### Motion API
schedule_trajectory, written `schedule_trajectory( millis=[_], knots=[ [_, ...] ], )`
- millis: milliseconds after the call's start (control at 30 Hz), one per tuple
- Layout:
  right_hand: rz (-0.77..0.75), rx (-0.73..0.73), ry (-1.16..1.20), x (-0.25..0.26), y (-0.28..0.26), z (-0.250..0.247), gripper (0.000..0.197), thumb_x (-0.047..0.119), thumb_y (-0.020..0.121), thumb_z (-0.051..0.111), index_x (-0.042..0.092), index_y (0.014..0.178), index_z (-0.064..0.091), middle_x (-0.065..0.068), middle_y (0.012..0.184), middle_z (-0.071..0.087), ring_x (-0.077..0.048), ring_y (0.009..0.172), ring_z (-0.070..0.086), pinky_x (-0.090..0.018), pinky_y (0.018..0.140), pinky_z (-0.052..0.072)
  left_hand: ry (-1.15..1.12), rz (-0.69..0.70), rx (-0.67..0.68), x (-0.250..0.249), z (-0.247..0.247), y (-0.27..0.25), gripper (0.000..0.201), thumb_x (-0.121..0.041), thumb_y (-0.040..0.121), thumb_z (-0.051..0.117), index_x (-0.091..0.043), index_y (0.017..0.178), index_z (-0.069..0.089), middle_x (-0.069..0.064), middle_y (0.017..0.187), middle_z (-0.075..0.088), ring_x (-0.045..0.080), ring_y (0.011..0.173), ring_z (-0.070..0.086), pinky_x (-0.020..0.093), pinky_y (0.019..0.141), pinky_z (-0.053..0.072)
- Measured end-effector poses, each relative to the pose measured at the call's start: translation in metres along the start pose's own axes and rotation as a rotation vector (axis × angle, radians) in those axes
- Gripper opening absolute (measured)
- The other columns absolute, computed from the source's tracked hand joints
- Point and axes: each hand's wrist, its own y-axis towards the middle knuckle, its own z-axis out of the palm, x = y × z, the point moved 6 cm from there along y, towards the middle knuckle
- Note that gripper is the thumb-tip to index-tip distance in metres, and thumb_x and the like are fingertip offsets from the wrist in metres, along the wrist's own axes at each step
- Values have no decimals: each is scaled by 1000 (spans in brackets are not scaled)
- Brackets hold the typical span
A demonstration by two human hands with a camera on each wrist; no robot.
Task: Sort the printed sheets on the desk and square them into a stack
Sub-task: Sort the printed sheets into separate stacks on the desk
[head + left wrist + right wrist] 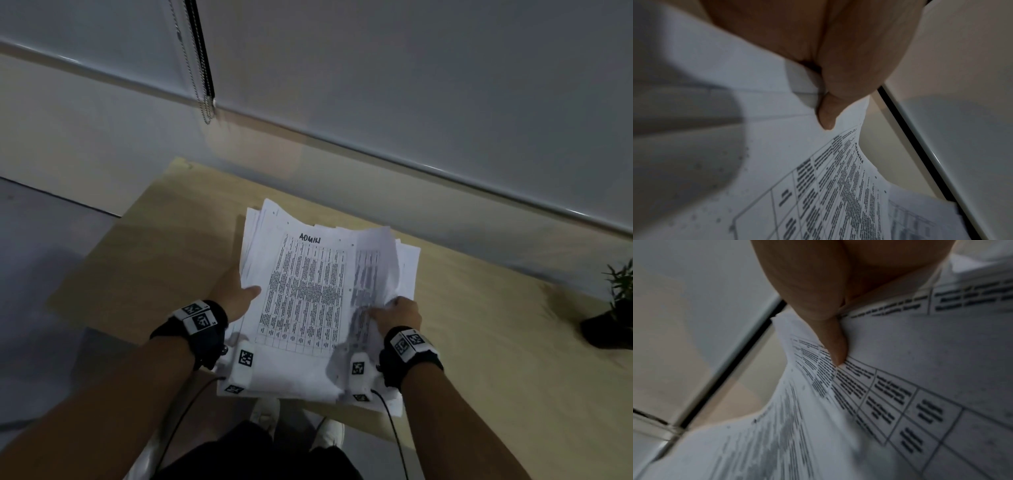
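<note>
A loose pile of printed sheets (308, 294) lies near the front edge of the wooden desk (496, 342), its top page a table headed "ADMIN". My left hand (239, 294) grips the pile's left edge, thumb on top (826, 116) and fingers hidden underneath. My right hand (397, 311) pinches a lifted, curling sheet (373, 270) at the pile's right side, thumb pressed on its printed table (838, 350). The sheets (818, 186) sit fanned and uneven, with edges sticking out at the back and right.
A small potted plant (613, 308) stands at the desk's right edge. A wall with a roller blind and its bead chain (202, 78) rises just behind the desk. The desk's left corner (181, 164) borders grey floor. My shoes (298, 425) show below the front edge.
</note>
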Motion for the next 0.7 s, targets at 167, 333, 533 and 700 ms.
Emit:
schedule_trajectory(
  millis=[167,333,533,700],
  knots=[
    [-244,-233,-51,31,-23,-84,22,17,75,76,6,84,60,-13,83,60,-27,75,54,-29,66,38,-37,-15,-5,9,-16,6,71,-29,89,68,-8,149,35,10,152,42,31,138,42,48,114,34],
    [-433,-373,132,74,-68,-182,23,15,70,82,7,87,69,-11,74,64,-7,54,59,-18,49,41,-120,-2,12,12,-13,13,54,-21,86,73,-6,134,53,11,131,62,34,119,59,51,104,45],
    [-418,-174,415,78,-53,-173,39,24,61,91,10,92,74,-8,81,75,-15,63,72,-32,57,59,-147,41,26,0,-3,9,52,-19,85,74,-7,133,56,12,130,62,34,117,60,51,103,46],
    [-240,73,411,53,-14,-52,50,3,70,84,5,114,61,-9,83,73,-14,58,70,-31,54,59,-292,-34,69,-1,6,3,57,-37,89,67,-10,137,53,9,135,59,32,120,57,49,105,44]
  ],
)
